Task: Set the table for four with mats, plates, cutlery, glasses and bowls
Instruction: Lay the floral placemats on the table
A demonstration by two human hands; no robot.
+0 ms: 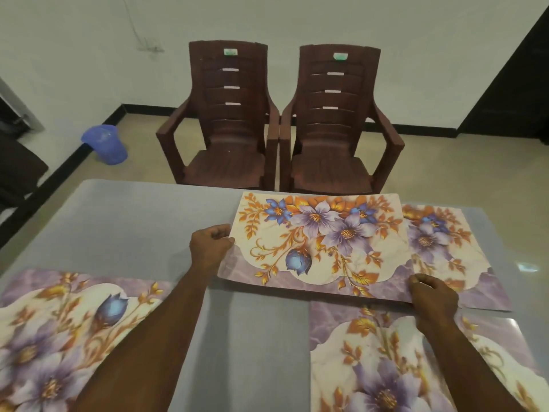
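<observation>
Both hands pinch the floral mat, left hand at its left edge, right hand at its near corner; mat-laying step; next, slide it left onto bare counter, off the far-right mat.

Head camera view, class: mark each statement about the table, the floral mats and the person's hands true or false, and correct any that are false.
1. Both hands hold the same floral mat. True: the left hand grips its left edge and the right hand its near right corner, on the held mat.
2. Four floral mats are in view. True: also the far right mat, near left mat and near right mat.
3. Plates are already set on the mats. False: no plates are in view.
4. Three brown chairs stand beyond the table. False: two, side by side.
5. The bucket on the floor is red. False: the bucket is blue.
</observation>
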